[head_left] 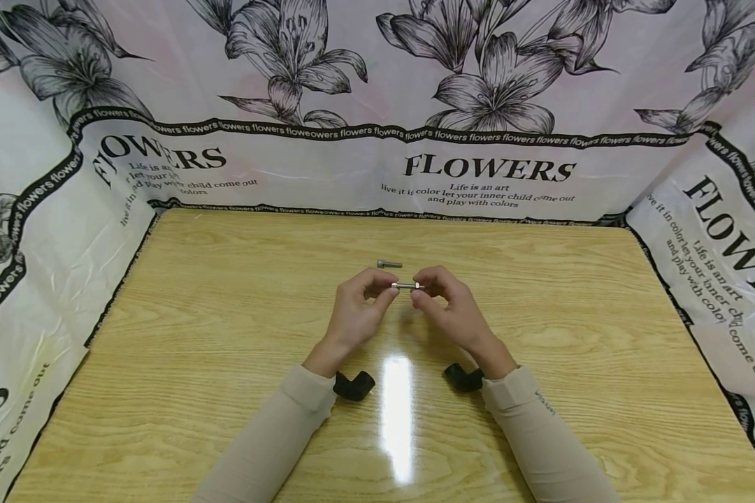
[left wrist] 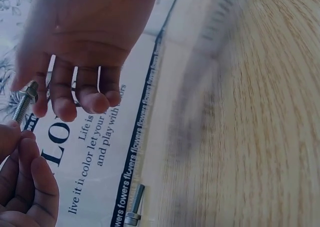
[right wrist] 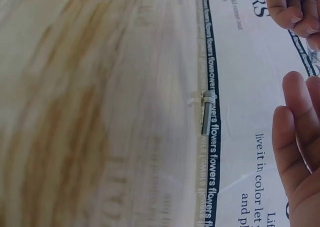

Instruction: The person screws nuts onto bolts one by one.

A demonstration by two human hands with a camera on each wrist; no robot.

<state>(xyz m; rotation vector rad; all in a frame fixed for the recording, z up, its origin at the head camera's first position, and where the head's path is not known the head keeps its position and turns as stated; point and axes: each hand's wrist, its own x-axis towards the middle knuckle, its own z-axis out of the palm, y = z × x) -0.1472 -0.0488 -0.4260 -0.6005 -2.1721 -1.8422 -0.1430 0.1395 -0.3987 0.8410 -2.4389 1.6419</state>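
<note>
A small silver bolt (head_left: 405, 286) is held level above the table between the two hands. The left hand (head_left: 361, 307) pinches its left end with thumb and fingertips, hiding most of that end. On the right end sits a hex nut (head_left: 418, 286), where the thumb and index finger of the right hand (head_left: 449, 304) grip. In the left wrist view, the bolt's threads (left wrist: 22, 109) show and its tip pokes out past the nut; the right hand's other fingers hang loosely. A second bolt (head_left: 390, 264) lies on the table just beyond the hands. The held bolt is outside the right wrist view.
The wood-grain table (head_left: 226, 293) is bordered at the back and sides by a white flower-print sheet (head_left: 327, 168). Black wrist devices (head_left: 354, 385) stick out beside both sleeves. A bright light reflection falls on the tabletop between the forearms.
</note>
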